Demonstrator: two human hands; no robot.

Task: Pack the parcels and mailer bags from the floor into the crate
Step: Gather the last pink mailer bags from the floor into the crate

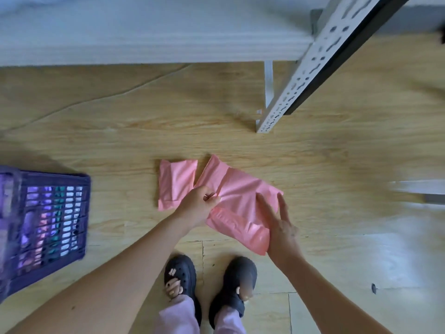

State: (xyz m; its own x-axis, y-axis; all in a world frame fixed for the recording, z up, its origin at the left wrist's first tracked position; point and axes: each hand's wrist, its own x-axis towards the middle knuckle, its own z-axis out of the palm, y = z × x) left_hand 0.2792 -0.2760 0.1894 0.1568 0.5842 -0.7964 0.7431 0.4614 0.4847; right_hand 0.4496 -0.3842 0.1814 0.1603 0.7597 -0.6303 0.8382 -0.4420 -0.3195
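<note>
A large pink mailer bag (pixel 237 189) is lifted a little off the wooden floor in front of my feet. My left hand (pixel 198 206) is shut on its left edge, pinching the plastic. My right hand (pixel 280 225) has its fingers spread flat against the bag's right lower side, supporting it. A smaller pink mailer bag (pixel 175 183) lies flat on the floor just left of the large one. The purple slatted crate (pixel 45 225) stands on the floor at the far left, with several items showing through its side.
A white perforated shelf upright (pixel 310 71) slants down to the floor behind the bags, with a white shelf board (pixel 144 32) across the top. My black clogs (pixel 209 285) stand directly below the bags. Bare wooden floor lies between the bags and the crate.
</note>
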